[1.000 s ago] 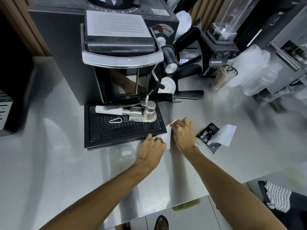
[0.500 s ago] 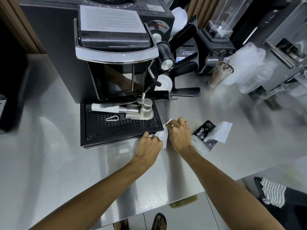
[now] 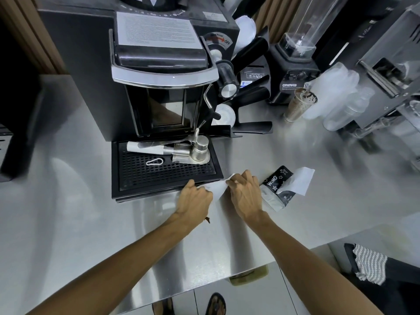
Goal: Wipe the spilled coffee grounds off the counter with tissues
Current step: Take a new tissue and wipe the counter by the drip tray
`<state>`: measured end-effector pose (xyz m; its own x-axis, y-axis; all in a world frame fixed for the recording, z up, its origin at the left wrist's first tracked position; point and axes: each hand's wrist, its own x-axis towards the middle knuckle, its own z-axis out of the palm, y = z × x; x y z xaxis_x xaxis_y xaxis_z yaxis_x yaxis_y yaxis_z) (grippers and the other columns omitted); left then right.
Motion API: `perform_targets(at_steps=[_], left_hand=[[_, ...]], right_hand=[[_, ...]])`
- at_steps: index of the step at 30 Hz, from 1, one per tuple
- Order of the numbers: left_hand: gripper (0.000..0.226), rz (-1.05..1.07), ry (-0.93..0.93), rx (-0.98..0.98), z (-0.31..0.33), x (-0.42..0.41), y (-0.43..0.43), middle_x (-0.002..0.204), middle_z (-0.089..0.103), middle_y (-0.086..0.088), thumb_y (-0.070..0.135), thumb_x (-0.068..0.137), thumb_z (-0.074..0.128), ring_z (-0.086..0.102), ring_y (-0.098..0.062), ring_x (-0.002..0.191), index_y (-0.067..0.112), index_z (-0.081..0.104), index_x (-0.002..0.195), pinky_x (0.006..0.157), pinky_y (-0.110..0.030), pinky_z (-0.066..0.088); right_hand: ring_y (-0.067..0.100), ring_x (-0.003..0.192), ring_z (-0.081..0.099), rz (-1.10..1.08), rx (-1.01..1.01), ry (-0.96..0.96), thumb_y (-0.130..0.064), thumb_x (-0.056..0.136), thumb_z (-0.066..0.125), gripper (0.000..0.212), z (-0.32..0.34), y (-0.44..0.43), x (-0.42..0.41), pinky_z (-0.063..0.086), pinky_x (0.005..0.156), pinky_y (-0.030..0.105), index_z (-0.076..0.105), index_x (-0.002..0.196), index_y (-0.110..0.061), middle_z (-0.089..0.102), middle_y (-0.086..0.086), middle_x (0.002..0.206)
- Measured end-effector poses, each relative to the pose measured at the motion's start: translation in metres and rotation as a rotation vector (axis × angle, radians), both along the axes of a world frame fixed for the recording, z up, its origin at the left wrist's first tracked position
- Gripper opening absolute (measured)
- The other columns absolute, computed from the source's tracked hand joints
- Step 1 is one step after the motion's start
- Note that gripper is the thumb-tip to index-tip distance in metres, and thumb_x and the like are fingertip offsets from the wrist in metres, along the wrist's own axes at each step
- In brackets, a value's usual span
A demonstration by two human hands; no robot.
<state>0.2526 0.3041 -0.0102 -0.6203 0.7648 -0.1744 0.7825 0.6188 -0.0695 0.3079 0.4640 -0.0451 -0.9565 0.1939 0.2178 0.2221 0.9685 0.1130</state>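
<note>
- Pinching tissue (image 3: 217,189) in my left hand (image 3: 194,198) and right hand (image 3: 246,194), at drip tray's (image 3: 168,172) front corner; likely folding it.
- Next: press it onto grounds (image 3: 207,220), nearer me.

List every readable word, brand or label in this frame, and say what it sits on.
"ORIMAS": blender base.
"WIMO": black tissue pack.
"OFF": dial on the coffee machine.
Too small to read: printed sheet on the machine's top.
</note>
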Motion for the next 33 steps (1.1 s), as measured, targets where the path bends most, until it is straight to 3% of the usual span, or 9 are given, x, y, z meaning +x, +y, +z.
perform_targets(at_steps=[4,8,10,15,19,21,25,27,33], left_hand=[[0.014,0.053,0.013,-0.016,0.001,0.0,-0.008,0.096,0.07,-0.003,0.018,0.096,0.05,0.065,-0.021,0.083,0.019,0.063,0.091,0.092,-0.031,0.031],[0.024,0.053,0.003,-0.061,0.007,0.0,-0.008,0.103,0.066,-0.003,-0.002,0.086,0.058,0.062,-0.023,0.097,0.016,0.061,0.102,0.088,-0.028,0.035],[0.027,0.072,-0.01,-0.028,0.009,-0.001,-0.01,0.103,0.065,-0.004,-0.008,0.084,0.056,0.061,-0.025,0.098,0.014,0.061,0.101,0.078,-0.028,0.034],[0.032,0.061,-0.058,0.023,-0.005,-0.011,-0.036,0.105,0.064,-0.004,-0.012,0.081,0.052,0.063,-0.027,0.091,0.01,0.065,0.102,0.064,-0.032,0.039],[0.038,-0.013,-0.091,0.103,-0.019,-0.012,-0.056,0.113,0.063,0.0,-0.007,0.08,0.057,0.064,-0.024,0.095,0.014,0.069,0.11,0.072,-0.033,0.052],[0.036,-0.012,-0.103,0.179,-0.021,-0.01,-0.062,0.112,0.064,0.0,-0.002,0.08,0.062,0.064,-0.023,0.098,0.015,0.07,0.111,0.073,-0.035,0.053],[0.047,0.062,-0.046,0.295,-0.019,-0.012,-0.074,0.084,0.063,-0.002,-0.008,0.055,0.081,0.063,-0.022,0.071,0.014,0.074,0.097,0.044,-0.029,0.049],[0.054,0.056,0.007,0.242,-0.021,-0.012,-0.081,0.078,0.058,-0.001,-0.009,0.042,0.084,0.058,-0.02,0.063,0.016,0.075,0.09,0.037,-0.025,0.043],[0.031,0.095,0.0,0.145,-0.024,-0.001,-0.087,0.086,0.058,0.002,0.01,0.058,0.083,0.059,-0.017,0.072,0.018,0.071,0.085,0.053,-0.026,0.046]], right_hand=[[0.022,0.072,0.049,-0.007,-0.082,0.051,-0.006,0.072,0.076,0.014,0.004,-0.006,0.012,0.041,0.06,0.031,0.074,0.071,-0.02,0.068,-0.003,0.072],[0.023,0.063,0.05,-0.032,-0.12,0.017,-0.005,0.068,0.081,0.022,0.012,-0.011,0.005,0.041,0.056,0.028,0.067,0.057,-0.018,0.061,0.0,0.055],[0.024,0.062,0.053,-0.039,-0.159,0.005,-0.007,0.07,0.081,0.016,0.014,-0.016,0.006,0.042,0.054,0.027,0.07,0.065,-0.017,0.06,0.002,0.053],[0.024,0.066,0.057,-0.045,-0.268,0.035,-0.009,0.076,0.079,0.013,0.005,-0.028,0.023,0.034,0.052,0.02,0.078,0.079,-0.021,0.065,0.002,0.069],[0.03,0.071,0.06,0.029,-0.328,0.063,-0.006,0.071,0.08,0.01,0.0,-0.039,0.041,0.056,0.063,0.037,0.074,0.077,-0.012,0.065,0.009,0.075],[0.025,0.074,0.061,0.037,-0.368,0.114,-0.005,0.074,0.078,0.01,0.003,-0.041,0.044,0.054,0.064,0.028,0.076,0.078,-0.014,0.067,0.004,0.075],[0.018,0.081,0.061,0.097,-0.487,0.178,-0.003,0.086,0.065,0.013,0.005,-0.047,0.025,0.05,0.071,0.016,0.076,0.091,-0.01,0.067,0.004,0.088],[0.019,0.084,0.062,0.191,-0.446,0.133,-0.005,0.088,0.06,0.017,0.006,-0.051,0.013,0.053,0.073,0.022,0.075,0.096,-0.011,0.066,0.005,0.096],[0.017,0.087,0.055,0.376,-0.295,0.046,-0.028,0.096,0.044,0.026,-0.026,-0.056,-0.01,0.053,0.071,0.032,0.07,0.101,-0.026,0.062,-0.005,0.104]])
